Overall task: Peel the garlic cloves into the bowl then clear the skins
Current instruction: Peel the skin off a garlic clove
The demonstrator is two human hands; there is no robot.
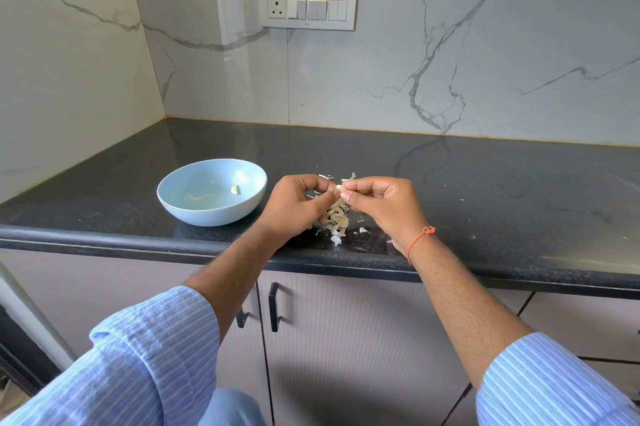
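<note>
A small garlic clove (339,187) is pinched between the fingertips of my left hand (294,205) and my right hand (382,204), held just above the black counter. Most of the clove is hidden by my fingers. Below my hands lies a loose heap of papery garlic skins (336,221), with more flakes scattered around it. To the left stands a light blue bowl (180,204) on the counter, and one peeled clove (235,189) lies inside it.
The black granite counter (485,190) runs to marble walls at the back and left. A switch panel (307,9) is on the back wall. Cabinet doors with black handles (273,306) are below the counter's front edge.
</note>
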